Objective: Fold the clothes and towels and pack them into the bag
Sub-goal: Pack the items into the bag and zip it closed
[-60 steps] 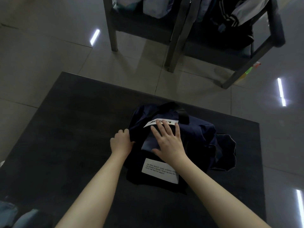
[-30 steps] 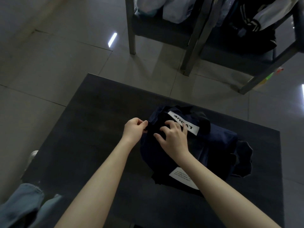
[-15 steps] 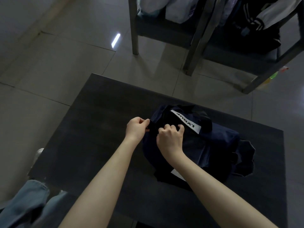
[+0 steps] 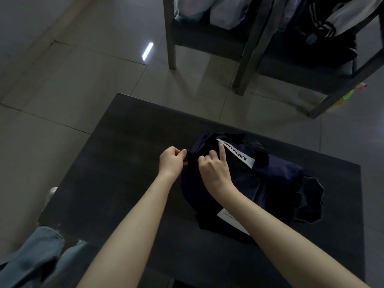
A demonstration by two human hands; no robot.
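A dark navy bag (image 4: 276,179) with a white lettered label lies bulging on the black table (image 4: 133,173), a second white label near its front edge. My left hand (image 4: 171,162) pinches a dark tab at the bag's left end. Just to the right, my right hand (image 4: 215,170) grips the fabric beside that tab, its index finger stretched out toward the white label. What the bag contains is hidden.
Two chairs (image 4: 247,65) stand on the tiled floor beyond the table, heaped with pale clothes (image 4: 220,9) and a black-and-white jacket (image 4: 332,19). Jeans-clad legs (image 4: 35,260) show at the lower left. A dark flap (image 4: 311,200) of cloth lies by the bag's right side.
My right hand went from lying flat on the bag to curling at its left end, then stretched out its index finger. My left hand closed on the tab. The view shifted left.
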